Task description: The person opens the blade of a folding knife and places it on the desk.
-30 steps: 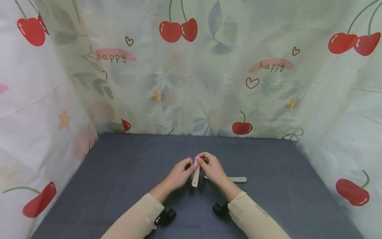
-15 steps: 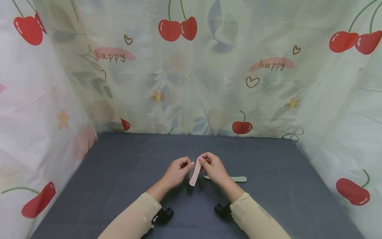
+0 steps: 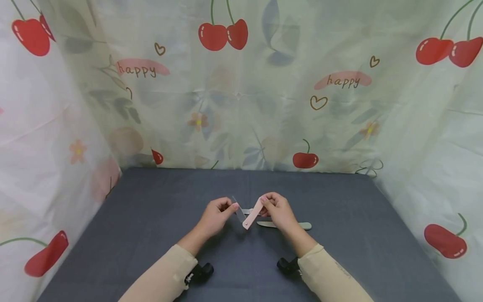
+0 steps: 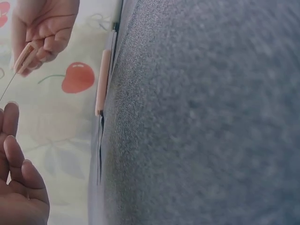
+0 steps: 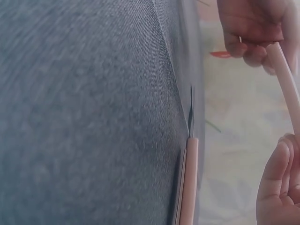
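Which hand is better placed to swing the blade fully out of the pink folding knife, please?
Probably the left hand: it pinches the blade, while the right hand grips the pink handle.

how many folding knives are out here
2: a pink-handled folding knife, half open, pinched between the left hand and right hand; a pale green-handled folding knife lying on the grey table beside them. Others may be hidden.
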